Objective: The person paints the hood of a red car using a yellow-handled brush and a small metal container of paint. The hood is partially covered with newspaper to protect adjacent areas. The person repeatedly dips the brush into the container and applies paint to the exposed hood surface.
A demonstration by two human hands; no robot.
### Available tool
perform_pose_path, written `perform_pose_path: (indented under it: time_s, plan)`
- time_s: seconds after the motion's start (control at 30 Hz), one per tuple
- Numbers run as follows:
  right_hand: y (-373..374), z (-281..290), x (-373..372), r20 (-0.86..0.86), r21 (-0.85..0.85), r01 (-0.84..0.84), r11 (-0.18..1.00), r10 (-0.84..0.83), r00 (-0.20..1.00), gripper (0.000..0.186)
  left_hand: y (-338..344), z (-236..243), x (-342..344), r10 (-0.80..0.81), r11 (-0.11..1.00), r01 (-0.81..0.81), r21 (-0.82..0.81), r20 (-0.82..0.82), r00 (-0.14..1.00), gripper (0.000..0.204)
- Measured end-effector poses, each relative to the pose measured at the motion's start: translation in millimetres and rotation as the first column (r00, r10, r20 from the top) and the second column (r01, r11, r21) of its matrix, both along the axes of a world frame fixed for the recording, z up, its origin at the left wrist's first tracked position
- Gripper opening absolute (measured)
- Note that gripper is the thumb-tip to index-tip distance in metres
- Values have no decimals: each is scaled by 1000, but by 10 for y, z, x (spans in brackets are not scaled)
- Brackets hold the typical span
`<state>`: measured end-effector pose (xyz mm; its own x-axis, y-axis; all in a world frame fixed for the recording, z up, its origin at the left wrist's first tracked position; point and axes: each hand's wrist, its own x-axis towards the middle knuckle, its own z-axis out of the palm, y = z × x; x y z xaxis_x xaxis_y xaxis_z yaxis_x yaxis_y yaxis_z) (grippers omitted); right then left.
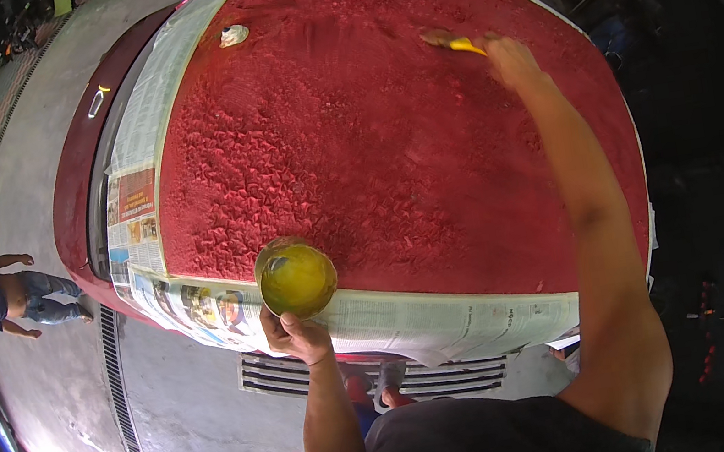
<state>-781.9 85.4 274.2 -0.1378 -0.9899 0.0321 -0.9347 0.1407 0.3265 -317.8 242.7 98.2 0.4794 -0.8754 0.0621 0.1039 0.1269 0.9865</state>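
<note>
A red car roof (349, 135) spreads before me, its paint wrinkled and blistered on the left and near side and smoother toward the right. My left hand (296, 332) grips a round cup (298, 279) with yellowish liquid in it, over the roof's near edge. Stretched far across the panel, my right hand (509, 59) is closed round the yellow handle of a paintbrush (453, 43). The brush's bristles lie against or just over the red surface; I cannot tell which. A crumpled whitish wad (233, 35) rests on the roof's far left.
Newspaper sheets (375, 317) taped along the edges border the roof. The car's dark red rear or front panel (78, 183) extends left. Another person (20, 297) walks on the concrete floor (213, 413) at left. A drain grate (310, 379) lies by my feet.
</note>
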Motion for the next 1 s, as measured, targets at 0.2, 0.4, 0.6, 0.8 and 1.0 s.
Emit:
perform_pose_path:
  time_s: [0.2,0.4,0.6,0.8,1.0]
  plan:
    - [9,424,-55,-48,-126,93,988,-100,994,44,-12,23,-9,12,1000,-12,-21,11,1000,79]
    - [-560,-74,151,111,-187,215,959,-197,974,42,-11,-1,-21,37,999,-36,-34,31,999,75]
    - [165,176,-27,118,49,161,986,-166,979,44,-3,49,-16,48,999,-48,6,65,997,79]
    - [-104,269,-77,209,-220,344,913,-300,931,36,-12,37,-41,44,999,-43,-16,14,999,77]
    - [162,157,49,138,116,365,924,-379,915,38,6,-9,-15,36,999,-36,1,43,998,76]
